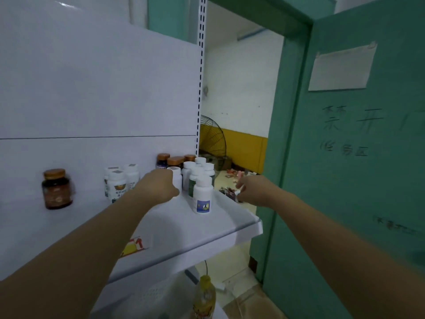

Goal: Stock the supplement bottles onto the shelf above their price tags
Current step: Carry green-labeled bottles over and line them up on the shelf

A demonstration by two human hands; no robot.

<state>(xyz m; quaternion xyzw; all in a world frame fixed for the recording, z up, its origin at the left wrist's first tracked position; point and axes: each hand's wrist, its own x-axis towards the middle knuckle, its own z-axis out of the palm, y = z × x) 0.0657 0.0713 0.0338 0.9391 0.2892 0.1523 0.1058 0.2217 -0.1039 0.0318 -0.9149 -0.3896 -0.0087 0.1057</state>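
Left hand (158, 187), centre of frame: fingers curled round a white bottle (176, 177) that stands on the shelf (243, 218), at the left edge of the cluster of white bottles (197, 171). I note a blue-labelled bottle (203, 199) at the front of that cluster, just right of the hand. Right hand (251, 189) hovers beyond the shelf's right edge; its fingers are blurred, so I cannot tell how far open it is. Brown bottle (56, 188) stands apart at left. Price tag (134, 247) on the shelf lip, lower centre.

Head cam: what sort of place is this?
Likely a back room set up as a shop: white metal retail shelf with a yellow price tag on its edge, white plastic supplement bottles grouped on it, green door with handwritten characters.
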